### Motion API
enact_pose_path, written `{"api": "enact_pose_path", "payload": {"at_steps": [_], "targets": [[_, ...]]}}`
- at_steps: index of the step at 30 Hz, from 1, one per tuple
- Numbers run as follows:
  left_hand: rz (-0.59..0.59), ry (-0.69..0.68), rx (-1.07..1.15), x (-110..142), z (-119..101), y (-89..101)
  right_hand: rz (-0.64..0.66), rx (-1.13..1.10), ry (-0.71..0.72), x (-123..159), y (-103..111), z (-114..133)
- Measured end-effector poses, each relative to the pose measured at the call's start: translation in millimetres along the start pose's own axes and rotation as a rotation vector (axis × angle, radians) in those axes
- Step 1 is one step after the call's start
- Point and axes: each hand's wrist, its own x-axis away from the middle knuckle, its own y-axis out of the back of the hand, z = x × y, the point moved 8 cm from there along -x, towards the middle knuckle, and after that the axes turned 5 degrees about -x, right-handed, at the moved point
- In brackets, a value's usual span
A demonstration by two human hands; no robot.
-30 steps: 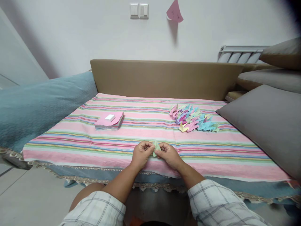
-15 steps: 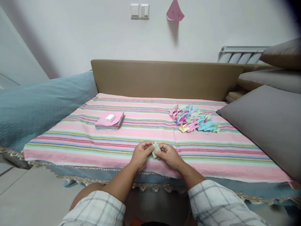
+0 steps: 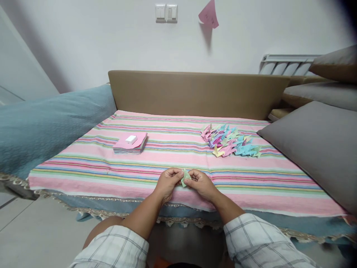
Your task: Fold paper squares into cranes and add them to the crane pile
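Observation:
A small folded piece of light green paper [image 3: 186,177] is held between my two hands, above the front part of the striped cloth [image 3: 92,171]. My left hand [image 3: 168,183] pinches its left edge between thumb and fingers. On the other side, my right hand [image 3: 201,184] grips it with the thumb pressed on its face. The fingers cover part of the paper, so its full shape is hidden. Beyond my right hand lies a cluster of folded paper cranes [image 3: 228,143] in pink, blue, purple, green and yellow.
To the left stands a stack of coloured paper sheets [image 3: 129,149] with a small white block [image 3: 131,139] on top. Grey cushions [image 3: 312,149] border the right side, a blue-covered armrest [image 3: 61,123] the left, and a brown backrest [image 3: 195,95] the rear.
Both hands stay in nearly the same place. The green paper's visible outline has shifted slightly between the fingers, with its upper left point now less exposed.

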Motion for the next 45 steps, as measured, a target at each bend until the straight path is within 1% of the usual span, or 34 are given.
{"api": "enact_pose_path", "payload": {"at_steps": [3,7,13,22,29,34,39,45], "targets": [[-0.015,-0.021,-0.015,-0.1,-0.9,1.4,0.001,-0.001,-0.001,-0.2,-0.2,-0.5],[-0.007,-0.031,-0.026,-0.5,-0.8,1.8,0.003,-0.007,-0.024,-0.2,-0.7,-2.4],[0.039,0.013,0.006,0.5,0.6,-2.2,0.04,-0.033,-0.061,1.0,-2.7,-5.8],[-0.064,-0.048,-0.006,0.0,-5.4,4.9,-0.011,-0.017,-0.014,0.1,-1.4,-1.8],[-0.112,-0.127,-0.054,0.5,-10.8,8.3,-0.029,-0.03,-0.033,-0.2,-2.1,-3.8],[-0.072,-0.098,-0.061,0.0,-7.5,5.5,-0.025,-0.024,0.005,0.4,-1.4,0.2],[-0.039,-0.104,-0.069,-0.5,-7.8,4.2,-0.015,-0.017,0.01,0.5,-1.6,-0.2],[-0.039,-0.082,-0.01,-1.0,-5.0,5.2,-0.013,0.021,0.002,0.4,-2.0,0.5]]}}
